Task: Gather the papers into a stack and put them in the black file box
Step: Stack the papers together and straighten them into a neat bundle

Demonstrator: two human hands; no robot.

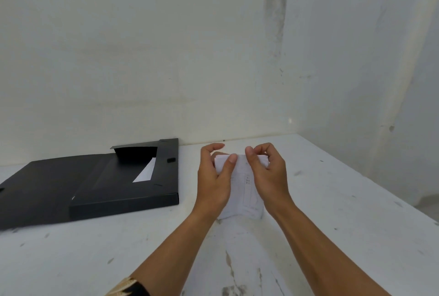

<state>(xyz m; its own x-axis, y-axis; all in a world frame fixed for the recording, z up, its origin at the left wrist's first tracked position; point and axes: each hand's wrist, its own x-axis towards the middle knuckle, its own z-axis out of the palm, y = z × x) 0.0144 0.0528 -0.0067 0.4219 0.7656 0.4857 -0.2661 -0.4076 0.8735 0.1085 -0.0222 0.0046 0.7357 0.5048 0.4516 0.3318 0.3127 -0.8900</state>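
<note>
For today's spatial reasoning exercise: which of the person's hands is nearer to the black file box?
Left. The left hand holds the paper stack on the side facing the black file box, a short gap away; the right hand grips the stack's far side.

A white counter (332, 212) fills the near part of the scene, its surface scuffed with small grey marks and streaks, thickest toward the near middle. Its far edge meets a pale, off-white wall (142, 46), which carries faint stains. On the right, a dark vertical smudge (275, 15) runs down the wall. At the near left edge, a bit of dark sleeve (129, 288) with a gold leaf-like pattern shows.
</note>
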